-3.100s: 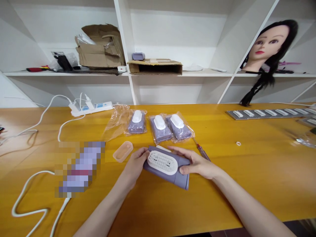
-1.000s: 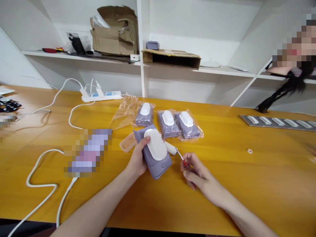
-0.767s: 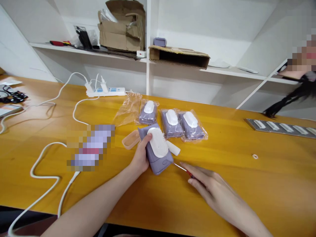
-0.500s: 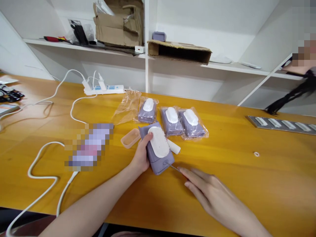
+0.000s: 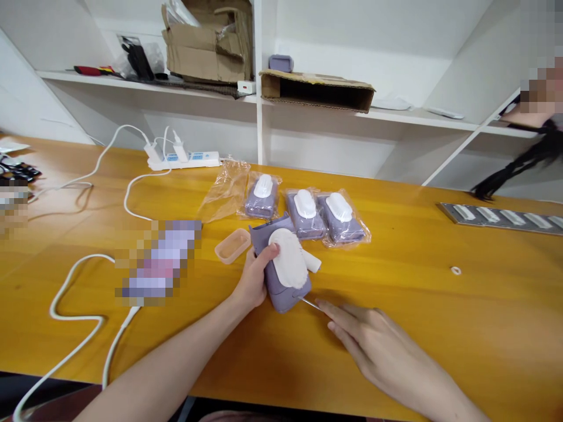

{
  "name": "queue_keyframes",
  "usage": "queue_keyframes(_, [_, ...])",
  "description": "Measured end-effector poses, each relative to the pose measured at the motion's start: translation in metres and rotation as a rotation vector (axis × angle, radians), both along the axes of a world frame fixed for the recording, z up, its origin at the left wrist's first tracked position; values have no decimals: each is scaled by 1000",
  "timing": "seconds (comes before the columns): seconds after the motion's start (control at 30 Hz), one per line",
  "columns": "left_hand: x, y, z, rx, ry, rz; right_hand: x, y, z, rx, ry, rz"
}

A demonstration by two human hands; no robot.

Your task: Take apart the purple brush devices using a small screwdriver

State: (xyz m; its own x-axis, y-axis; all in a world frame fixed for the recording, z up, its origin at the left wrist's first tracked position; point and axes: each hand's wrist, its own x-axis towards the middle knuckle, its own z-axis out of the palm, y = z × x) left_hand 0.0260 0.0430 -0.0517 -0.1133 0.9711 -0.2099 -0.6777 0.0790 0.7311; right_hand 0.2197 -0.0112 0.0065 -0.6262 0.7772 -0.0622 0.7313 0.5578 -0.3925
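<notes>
A purple case (image 5: 278, 298) with a white oval pad (image 5: 290, 261) on its upper face is tilted above the table. My left hand (image 5: 255, 275) grips its left side, thumb resting on the pad. At the lower right, my right hand (image 5: 360, 331) pinches a thin metal tool (image 5: 311, 303), whose tip meets the case's lower end. Behind the case lies a white cylinder (image 5: 312, 261), partly covered. Three similar purple units in clear bags (image 5: 261, 202) (image 5: 305, 215) (image 5: 343, 218) sit farther back. An orange-pink shallow tray (image 5: 232, 246) is left of the case.
A blurred phone-like screen (image 5: 165, 258) with a white cable lies left. A power strip (image 5: 185, 160) stands by the shelf (image 5: 308, 111). A metal strip with white parts (image 5: 501, 218) and a small white ring (image 5: 456, 271) are right. Part of a person shows at upper right.
The case has tipped, its top end rising and its lower end face now seen more obliquely. My left thumb has shifted slightly right with it. The right hand has barely moved.
</notes>
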Motion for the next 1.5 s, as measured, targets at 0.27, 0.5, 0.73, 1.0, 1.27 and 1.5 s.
queue_keyframes(0.27, [4,-5,-7,-7,55,-91,-18,2,19,-71,-188,-98])
queue_keyframes(0.5, [4,-7,-9,67,89,-132,-35,24,47,-85,-334,-8])
queue_keyframes(0.73, [4,-5,-15,124,125,-63,-49,37,55,-72,-371,49])
queue_keyframes(1.0, [4,-6,-14,131,108,-82,-53,31,49,-7,-341,33])
queue_keyframes(1.27, [6,-8,-16,172,173,-68,-57,34,53,-38,-338,30])
queue_keyframes(1.5, [7,-8,-4,-32,8,-61,-69,26,33,-23,-308,-9])
